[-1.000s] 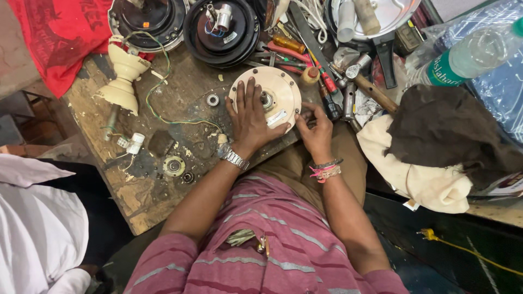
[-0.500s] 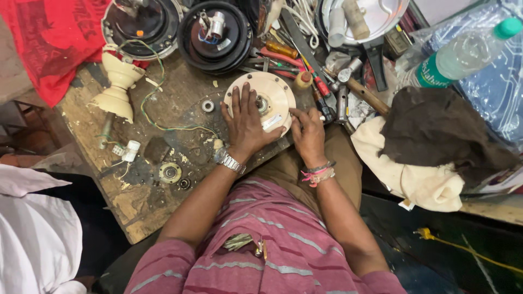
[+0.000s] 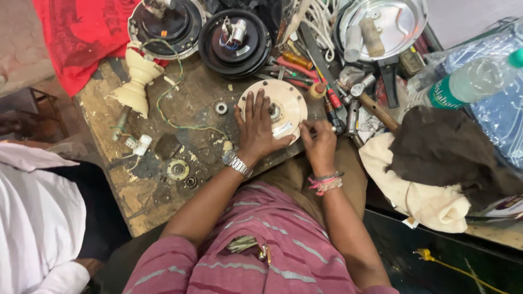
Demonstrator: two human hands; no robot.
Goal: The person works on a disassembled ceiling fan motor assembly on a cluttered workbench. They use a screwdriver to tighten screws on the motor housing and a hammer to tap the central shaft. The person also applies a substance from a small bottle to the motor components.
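Left hand (image 3: 256,133) covers cream motor cover (image 3: 283,100), hiding its middle

Hands on the cream disc: two, the left hand (image 3: 256,130) and the right hand (image 3: 320,142)
Cream motor covers: one (image 3: 283,103)
Dark round motor housings: two, (image 3: 166,24) and (image 3: 235,41)
Cream bell-shaped canopies: one (image 3: 136,84)
Steel pans: one (image 3: 406,27)
Plastic bottles: one (image 3: 468,81)
Small bearing rings: one (image 3: 220,108)
Red cloths: one (image 3: 81,32)
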